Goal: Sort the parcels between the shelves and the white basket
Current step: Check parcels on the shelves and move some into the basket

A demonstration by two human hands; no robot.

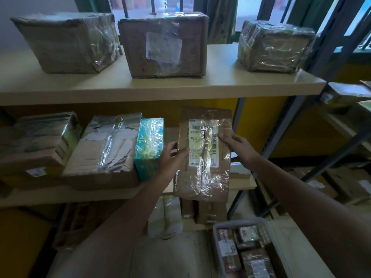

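Cardboard under shiny clear tape is sitting between my fingers (pixel 225 136). I am holding a flat brown parcel (pixel 202 177) upright by its long edges. My left hand (pixel 170 157) is curling round the left edge with the thumb on the front. My right hand (pixel 239 147) is gripping the right edge beside the white label. The parcel is hanging in the air in front of the middle shelf (pixel 100 195), above the white basket (pixel 217 243) and touching neither.

I am judging the sorting as partly done. Three taped boxes are standing well apart on the top shelf (pixel 160 91). The middle shelf is carrying a teal box (pixel 149 145), a torn carton (pixel 106 145) and another box (pixel 36 141). The basket is holding several small parcels (pixel 247 235), so more seems to be waiting. I cannot tell whether this one is going up or down.

A bare strip of shelf is showing just right of the teal box, behind the parcel. The teal box is crowding it on one side and the metal post (pixel 240 117) on the other. More packets (pixel 164 215) are standing on the level below.
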